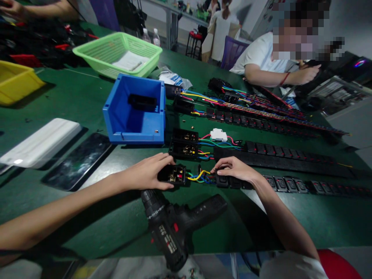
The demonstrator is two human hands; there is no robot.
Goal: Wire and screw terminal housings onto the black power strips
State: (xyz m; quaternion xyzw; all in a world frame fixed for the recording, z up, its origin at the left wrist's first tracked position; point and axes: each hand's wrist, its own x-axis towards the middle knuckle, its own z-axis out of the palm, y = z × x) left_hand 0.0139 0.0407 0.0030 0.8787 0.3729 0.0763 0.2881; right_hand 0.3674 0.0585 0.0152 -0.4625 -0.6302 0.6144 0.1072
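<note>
My left hand (154, 171) is wrapped round the left end of a small black housing (176, 175) with metal parts inside. Coloured wires (200, 176) run from this housing to a long black socket strip (287, 183). At the strip's near end my right hand (232, 169) has its fingers closed near the yellow wire; what they pinch is too small to make out. Two more open black housings (184, 149) lie just beyond, wired to other strips, one with a white connector (218, 135) among its wires. A black power drill (171, 228) lies in front of my hands.
A blue bin (135, 133) stands behind my left hand, with a green basket (116, 71) beyond. To the left are a yellow bin (17, 87), a phone (78, 161) and a white power bank (42, 141). Across the table sits another person (261, 58) near bundled wires (261, 104).
</note>
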